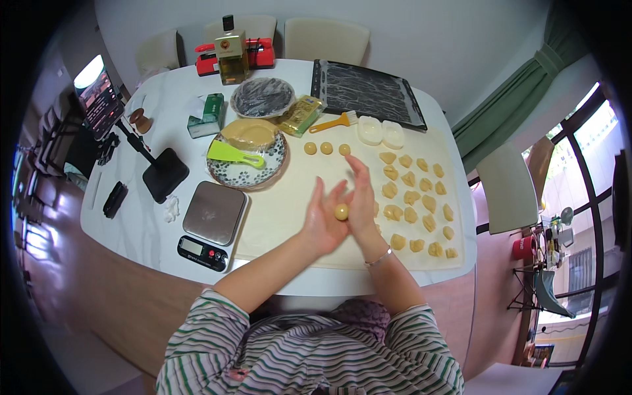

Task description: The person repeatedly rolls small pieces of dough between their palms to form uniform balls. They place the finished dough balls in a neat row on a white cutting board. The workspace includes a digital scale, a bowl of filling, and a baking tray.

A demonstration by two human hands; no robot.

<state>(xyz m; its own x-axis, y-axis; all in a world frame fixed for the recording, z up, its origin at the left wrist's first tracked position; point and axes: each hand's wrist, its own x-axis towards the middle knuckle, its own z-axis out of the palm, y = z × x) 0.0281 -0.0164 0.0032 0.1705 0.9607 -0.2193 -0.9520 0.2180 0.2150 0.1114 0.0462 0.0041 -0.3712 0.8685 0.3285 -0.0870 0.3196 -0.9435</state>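
Note:
A round, smooth dough ball (341,212) lies between my two hands above the pale mat (276,217). It rests on the palm of my left hand (326,222), whose fingers are spread. Beside it, my right hand (363,197) is upright with its fingers extended, its palm edge close to the ball; whether it touches is unclear. Beyond my fingertips, a row of dough balls (326,148) sits on the mat. Several uneven dough pieces (412,197) lie in rows to the right. A dough block (251,132) and a green plastic scraper (232,154) are on a patterned plate (242,174).
A digital kitchen scale (215,212) stands left of my forearm. Farther back are a pastry brush (332,123), white molds (370,131), a black baking tray (368,91), a covered bowl (262,98) and a glass bottle (233,61). A phone (98,101) on a stand is at left.

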